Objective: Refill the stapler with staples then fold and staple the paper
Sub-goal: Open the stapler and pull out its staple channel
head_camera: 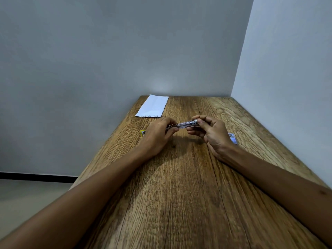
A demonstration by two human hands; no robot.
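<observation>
A person sat at a wooden table (188, 186) set into the corner of a grey room, both bare forearms stretched forward. Between the two hands, held just above the tabletop, was a small clear stapler (186, 124), lying roughly level from left to right. The left hand (158, 135) pinched its left end with curled fingertips; the right hand (212, 134) gripped its right end, thumb and fingers wrapped round it. Whether the stapler's tray was open could not be made out. A white folded paper (152, 106) with a line of print lay at the far left edge of the table, well apart from the hands. A small yellow item (142, 133) peeked out just beside the left hand, and a small bluish packet (233, 138), possibly staples, lay just behind the right hand. The stapler looked light, rigid and rather slick in its clear plastic, so a firm hold at both ends seemed sensible, with fingers kept off the metal nose. The paper looked thin and limp, best lifted by an edge
</observation>
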